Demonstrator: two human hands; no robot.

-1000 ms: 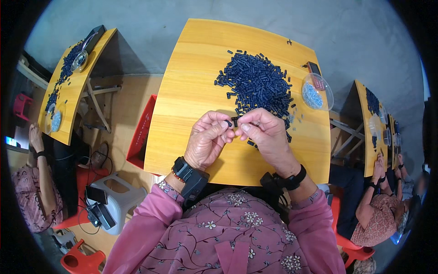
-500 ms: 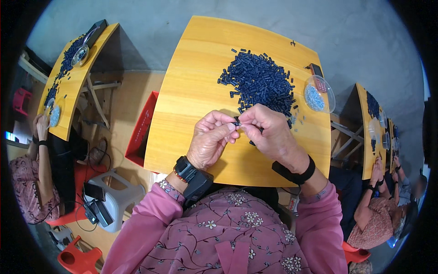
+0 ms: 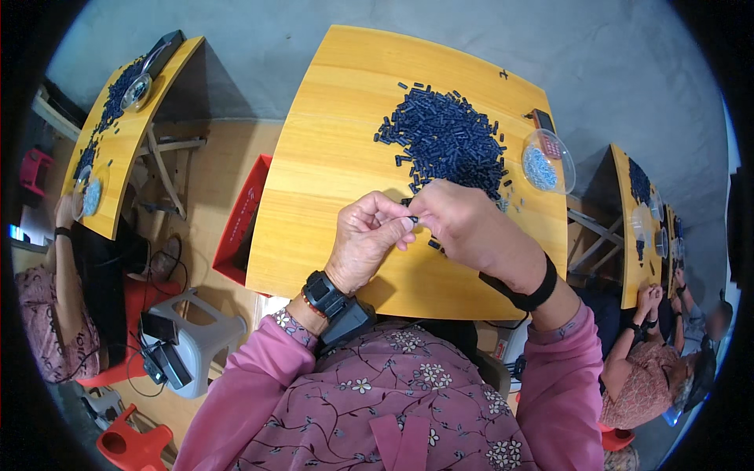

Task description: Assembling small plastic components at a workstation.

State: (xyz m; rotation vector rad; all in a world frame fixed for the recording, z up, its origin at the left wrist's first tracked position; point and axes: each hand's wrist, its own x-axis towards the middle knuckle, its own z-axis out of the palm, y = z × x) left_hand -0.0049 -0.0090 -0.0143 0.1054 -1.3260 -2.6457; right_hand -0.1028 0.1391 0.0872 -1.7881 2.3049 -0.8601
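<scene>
Over the near part of the wooden table (image 3: 306, 173), my left hand (image 3: 363, 239) pinches a small black tube-like piece (image 3: 412, 220) between thumb and fingertips. My right hand (image 3: 475, 231) is closed at the same piece, its fingertips meeting it from the right. Whatever the right fingers grip is hidden by the hand. Just beyond both hands spreads a large heap of short black tubes (image 3: 444, 137), with a few strays around it. A few black pieces lie partly covered under my right hand.
Right of the heap stands a clear round bowl (image 3: 571, 174) of tiny pale-blue pieces, beside a dark device with red keys (image 3: 542, 119). Small grey bits (image 3: 514, 202) lie nearby. A red box (image 3: 239, 224) is by the table's left edge. Other people work at side tables.
My right hand has rolled over at the wrist, its back now turned more upward and its forearm swung outward. My left hand stays nearly in place, holding the piece.
</scene>
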